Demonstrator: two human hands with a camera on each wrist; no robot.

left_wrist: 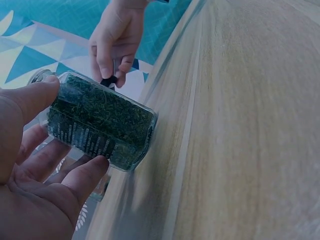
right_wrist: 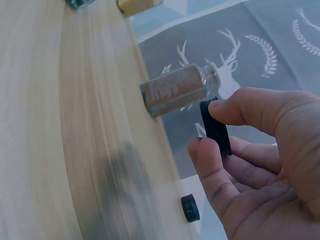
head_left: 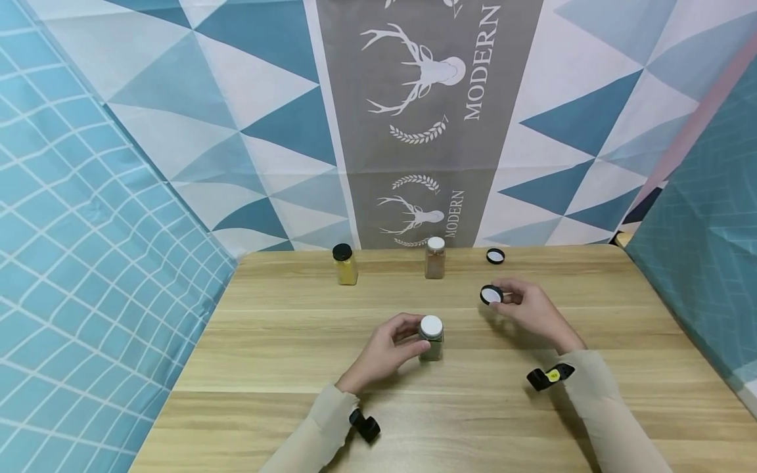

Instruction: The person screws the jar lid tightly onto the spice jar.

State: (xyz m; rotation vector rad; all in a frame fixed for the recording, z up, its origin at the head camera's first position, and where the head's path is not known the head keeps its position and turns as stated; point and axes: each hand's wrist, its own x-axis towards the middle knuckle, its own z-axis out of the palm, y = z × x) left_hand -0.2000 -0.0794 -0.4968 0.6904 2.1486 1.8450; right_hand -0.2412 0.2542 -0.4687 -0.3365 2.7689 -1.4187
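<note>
My left hand (head_left: 387,351) holds a glass spice jar (left_wrist: 100,117) of dark green dried herbs, thumb on one side and fingers on the other. The jar stands upright at the middle of the table, its white top (head_left: 432,326) without a black lid. Off to the right, my right hand (head_left: 532,312) pinches a black screw lid (right_wrist: 216,127) between thumb and fingers, above the tabletop. In the head view the lid's white inner face shows. Past the right hand, a second black lid (head_left: 495,256) lies on the table with its white inside up.
Near the table's back edge stand a jar of yellow powder (head_left: 346,269) with a black lid and a white-topped jar of reddish-brown spice (head_left: 435,264). A patterned cloth (head_left: 408,151) hangs behind the wooden table (head_left: 284,368). Blue cloths (head_left: 71,263) flank the sides.
</note>
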